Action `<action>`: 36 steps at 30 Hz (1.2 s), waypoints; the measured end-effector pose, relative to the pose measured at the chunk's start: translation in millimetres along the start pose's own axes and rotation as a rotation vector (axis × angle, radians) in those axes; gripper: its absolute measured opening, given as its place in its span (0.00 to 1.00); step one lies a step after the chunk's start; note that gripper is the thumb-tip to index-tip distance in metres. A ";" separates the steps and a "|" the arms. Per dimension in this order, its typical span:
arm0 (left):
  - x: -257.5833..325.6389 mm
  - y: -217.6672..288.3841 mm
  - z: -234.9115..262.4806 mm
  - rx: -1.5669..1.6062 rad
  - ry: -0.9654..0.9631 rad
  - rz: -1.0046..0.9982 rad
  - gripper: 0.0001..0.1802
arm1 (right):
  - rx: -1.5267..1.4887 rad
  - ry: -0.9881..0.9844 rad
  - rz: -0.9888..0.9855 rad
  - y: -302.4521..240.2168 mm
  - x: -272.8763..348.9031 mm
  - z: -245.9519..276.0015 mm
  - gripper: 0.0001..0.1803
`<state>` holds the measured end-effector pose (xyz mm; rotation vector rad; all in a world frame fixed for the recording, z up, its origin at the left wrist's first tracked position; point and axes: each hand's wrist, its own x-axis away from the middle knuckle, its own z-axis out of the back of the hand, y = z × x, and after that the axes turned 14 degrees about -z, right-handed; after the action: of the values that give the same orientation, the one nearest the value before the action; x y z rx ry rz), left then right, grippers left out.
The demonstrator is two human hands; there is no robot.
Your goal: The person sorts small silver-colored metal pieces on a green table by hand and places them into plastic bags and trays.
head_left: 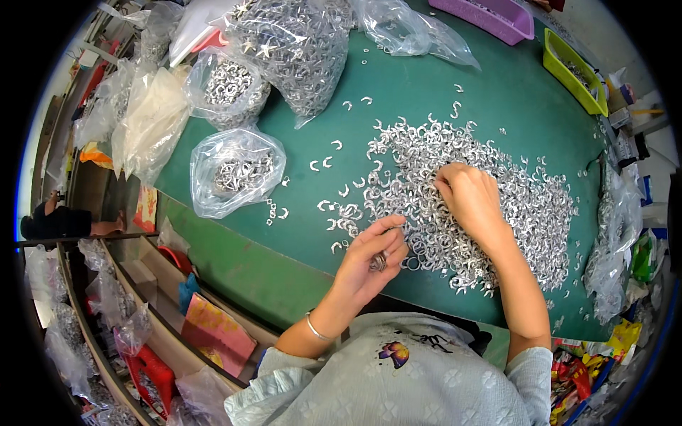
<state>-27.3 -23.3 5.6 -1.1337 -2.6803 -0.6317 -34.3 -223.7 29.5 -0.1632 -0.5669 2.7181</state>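
Left hand (369, 255) cupped palm-up at the near edge of the green desk (398, 78), fingers (387, 226) curled together around a small cluster of silver crescent-shaped metal pieces (378, 262), likely for keeping gathered ones from spilling. Right hand (470, 199) pressed palm-down, fingers bent and buried in the wide heap of matching crescent pieces (526, 199); grip hidden, cannot tell. Left of and beyond the fingers, clear plastic bags (234, 170) bulging with similar parts. Far beyond, purple tray (497, 18) and yellow-green tray (572, 67).
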 end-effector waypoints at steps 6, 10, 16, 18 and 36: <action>8.7 -9.4 -4.0 -1.283 -0.128 -0.368 0.07 | 0.056 -0.124 0.035 -1.9 -9.4 -0.2 0.06; 6.7 -15.7 -2.3 -1.923 -0.245 -0.550 0.10 | -0.230 -0.225 -0.124 9.5 -9.8 10.1 0.06; -3.2 -25.3 0.4 -2.073 -0.285 -0.672 0.09 | -1.652 -0.639 -0.368 43.0 13.3 32.4 0.07; -6.0 -23.5 0.5 -2.091 -0.295 -0.656 0.09 | -1.957 -0.594 -0.396 35.9 23.2 33.0 0.05; 1.6 1.5 4.0 -1.170 -0.171 -0.253 0.05 | -0.095 0.054 0.005 23.6 77.7 9.5 0.04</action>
<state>-27.3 -19.6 2.9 -0.9979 -2.5124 -2.4127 -115.9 -218.8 25.5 -0.2622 -0.6812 2.6837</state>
